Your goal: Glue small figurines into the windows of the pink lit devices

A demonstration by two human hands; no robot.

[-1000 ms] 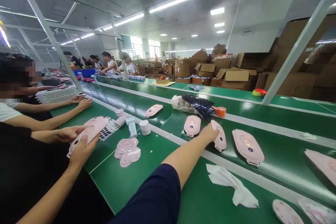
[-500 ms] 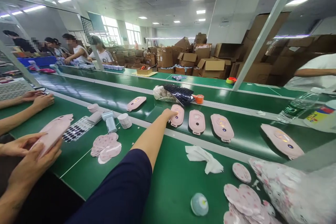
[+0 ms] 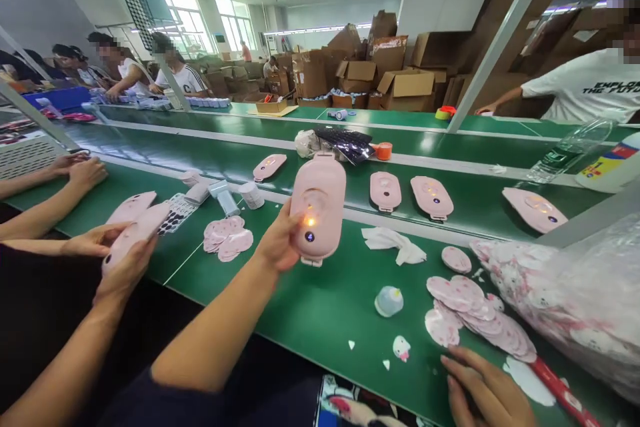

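Left hand (image 3: 277, 240) closes around a pink oval plastic device (image 3: 319, 203) with a glowing amber light, held up above the green desk (image 3: 325, 327), while the open, empty right hand (image 3: 483, 387) lies just below a pile of pink printed discs (image 3: 473, 310).

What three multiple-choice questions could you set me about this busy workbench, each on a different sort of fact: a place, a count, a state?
1. Where is the clear plastic bag of pink pieces?
A. On the near green bench, at the right
B. Under a co-worker's hands
C. Inside a cardboard box

2. How many pink devices lie on the far green belt, right of the held device?
A. Two
B. Three
C. Five

3. What is the light on the device in the left hand doing?
A. Showing green
B. Hidden by fingers
C. Glowing orange

Answers:
1. A, it lies beside the right hand.
2. B, three lie in a row.
3. C, an orange glow shows on its face.
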